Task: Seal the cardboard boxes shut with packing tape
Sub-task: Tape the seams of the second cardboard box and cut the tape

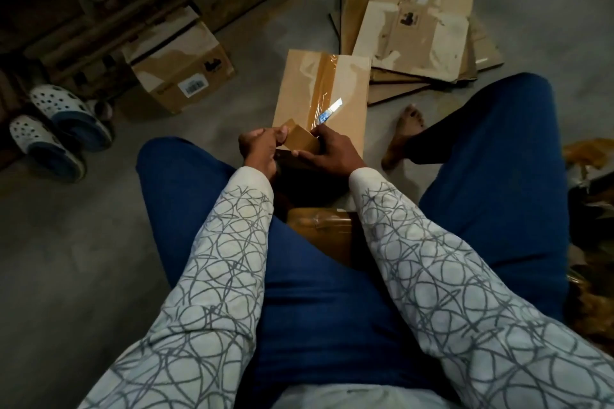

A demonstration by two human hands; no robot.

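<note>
Now both hands hold the tape (pixel 301 140) at the near end of the box (pixel 345 83).

From my feed, the left hand (pixel 260 148) pinches a brown flap of the tape between thumb and fingers, and the right hand (pixel 327 151) has its fingers curled round the other side, where it falls into shadow. The box lies on the floor (pixel 83 242) between the raised knees, a glossy strip already along its middle seam. A second box (pixel 179 66) sits off to the left near a pair of sandals (pixel 63 129), and flattened cardboard (pixel 418 33) is stacked beyond on the right.
</note>
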